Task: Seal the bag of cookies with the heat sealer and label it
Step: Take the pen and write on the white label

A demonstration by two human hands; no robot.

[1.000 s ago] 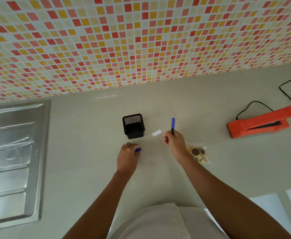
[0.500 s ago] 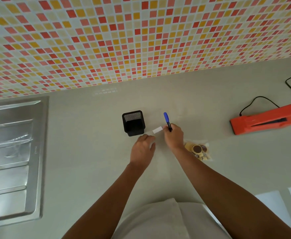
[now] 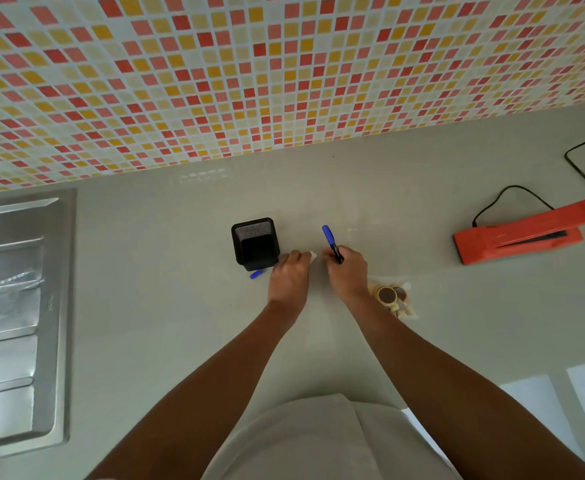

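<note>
Label lies mid-frame between my hands, pinned flat under my left hand; my right hand, nearer, grips the marker, tip just beside it.

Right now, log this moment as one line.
left hand: on label | right hand: holds marker | cap: off, on counter | cookie bag: unlabelled

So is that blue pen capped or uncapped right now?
Uncapped. The pen sits in the right hand, while its blue cap lies apart on the counter beside the black holder.
</note>
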